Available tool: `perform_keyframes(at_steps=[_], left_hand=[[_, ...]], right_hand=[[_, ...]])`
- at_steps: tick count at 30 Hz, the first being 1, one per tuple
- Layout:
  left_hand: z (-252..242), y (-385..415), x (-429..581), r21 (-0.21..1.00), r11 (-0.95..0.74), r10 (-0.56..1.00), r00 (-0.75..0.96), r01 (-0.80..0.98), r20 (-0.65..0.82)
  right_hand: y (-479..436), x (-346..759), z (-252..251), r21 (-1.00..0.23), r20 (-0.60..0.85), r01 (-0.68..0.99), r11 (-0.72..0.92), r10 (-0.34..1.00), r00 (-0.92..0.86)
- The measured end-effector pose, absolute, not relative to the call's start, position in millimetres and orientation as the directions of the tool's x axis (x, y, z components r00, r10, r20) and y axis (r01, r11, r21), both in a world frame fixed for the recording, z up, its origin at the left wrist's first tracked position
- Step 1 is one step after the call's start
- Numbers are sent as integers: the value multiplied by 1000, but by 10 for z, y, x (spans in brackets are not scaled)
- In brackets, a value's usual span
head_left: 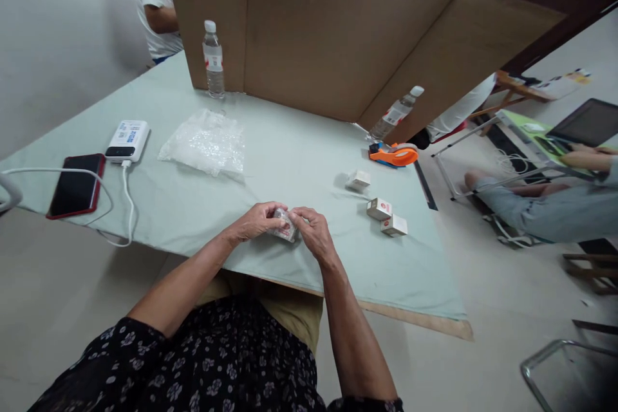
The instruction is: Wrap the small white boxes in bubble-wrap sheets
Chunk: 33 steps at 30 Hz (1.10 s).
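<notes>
Both my hands meet over the near edge of the pale green table (290, 161). My left hand (255, 222) and my right hand (313, 232) are closed on one small white box with red print, wrapped in bubble wrap (284, 226). Three more small white boxes lie to the right: one (358, 179) farther back, two (379, 208) (394, 225) side by side. A sheet of bubble wrap (205, 141) lies on the table to the left of centre.
An orange tape dispenser (393, 154) and a water bottle (396, 112) sit at the right rear, another bottle (213, 59) before a cardboard screen (347, 32). A power bank (128, 140) and phone (77, 184) lie left. Other people sit behind left (157, 6) and at right (545, 206).
</notes>
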<state>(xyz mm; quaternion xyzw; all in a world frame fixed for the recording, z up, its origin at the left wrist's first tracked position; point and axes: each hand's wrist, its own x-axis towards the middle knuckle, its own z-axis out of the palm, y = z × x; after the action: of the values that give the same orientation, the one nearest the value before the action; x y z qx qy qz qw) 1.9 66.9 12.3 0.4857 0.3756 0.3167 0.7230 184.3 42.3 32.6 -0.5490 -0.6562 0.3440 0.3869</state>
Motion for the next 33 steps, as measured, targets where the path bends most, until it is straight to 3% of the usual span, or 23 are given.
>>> perform_keyframes(at_steps=[10,20,26,33], left_hand=[[193,627,13,975,223,845,502,-14,-186],[345,636,-78,984,108,784,596,142,-172],[351,740,-51,964,257,824,506,64,-254],[497,1482,513,981,187,885,442,-55,-144]], right_hand=[[184,1789,256,-653,286,676,342,937,-198],[196,1888,283,-711,227,618,336,941,-250],[29,2227,313,-834,291,506,218,955,67],[-313,2568,8,-937,125,350,-2,933,339]])
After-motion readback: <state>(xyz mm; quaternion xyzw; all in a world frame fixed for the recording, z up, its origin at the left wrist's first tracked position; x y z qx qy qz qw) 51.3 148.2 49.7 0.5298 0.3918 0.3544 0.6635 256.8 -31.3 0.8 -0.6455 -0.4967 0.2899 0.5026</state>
